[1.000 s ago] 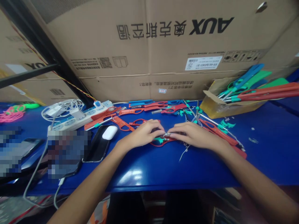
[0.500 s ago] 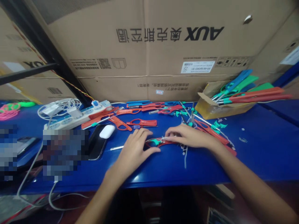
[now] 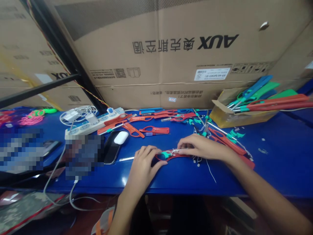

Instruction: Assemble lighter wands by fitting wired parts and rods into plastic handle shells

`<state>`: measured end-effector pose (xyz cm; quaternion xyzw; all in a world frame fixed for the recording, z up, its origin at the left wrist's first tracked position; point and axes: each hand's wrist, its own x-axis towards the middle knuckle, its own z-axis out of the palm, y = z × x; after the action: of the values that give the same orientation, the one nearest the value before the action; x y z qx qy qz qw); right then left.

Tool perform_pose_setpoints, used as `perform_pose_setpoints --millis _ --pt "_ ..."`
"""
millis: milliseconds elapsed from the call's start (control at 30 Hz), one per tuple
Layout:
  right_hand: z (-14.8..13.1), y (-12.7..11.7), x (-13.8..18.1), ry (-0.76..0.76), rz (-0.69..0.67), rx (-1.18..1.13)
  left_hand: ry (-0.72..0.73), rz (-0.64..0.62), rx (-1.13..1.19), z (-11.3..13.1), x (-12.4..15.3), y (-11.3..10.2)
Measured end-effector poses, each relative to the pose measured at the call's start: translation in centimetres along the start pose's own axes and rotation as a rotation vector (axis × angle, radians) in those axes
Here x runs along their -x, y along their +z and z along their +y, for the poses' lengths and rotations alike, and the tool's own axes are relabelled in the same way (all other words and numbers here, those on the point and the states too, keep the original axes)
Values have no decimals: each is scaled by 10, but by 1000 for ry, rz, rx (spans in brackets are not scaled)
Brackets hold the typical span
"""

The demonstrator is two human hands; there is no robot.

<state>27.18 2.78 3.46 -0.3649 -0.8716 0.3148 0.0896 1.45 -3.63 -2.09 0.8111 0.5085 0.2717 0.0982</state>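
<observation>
One metal piece (image 3: 176,151) clamped in right hand (image 3: 199,145) grip; left hand (image 3: 142,167) drawn away leftward, its grip unclear.

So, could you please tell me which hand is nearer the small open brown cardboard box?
Right. The right hand is in front of the box, to its left; the left hand is much farther left.

Beyond the fingers (image 3: 146,151) lies a screwdriver (image 3: 150,133); left of them, an earbud case (image 3: 121,137) sits on a smartphone (image 3: 111,155); far right, lighters (image 3: 262,93) lean in a carton (image 3: 242,119).
</observation>
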Motion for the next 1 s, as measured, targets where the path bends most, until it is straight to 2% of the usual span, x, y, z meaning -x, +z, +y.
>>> perform_pose_setpoints --millis 167,667,1000 --pt "6 3 -1 -83 52 91 -8 -1 75 -4 -1 1" --pt "12 3 -4 -106 33 119 12 46 147 -11 -1 7" --pt "7 8 -2 -113 91 356 4 42 86 -10 -1 6"
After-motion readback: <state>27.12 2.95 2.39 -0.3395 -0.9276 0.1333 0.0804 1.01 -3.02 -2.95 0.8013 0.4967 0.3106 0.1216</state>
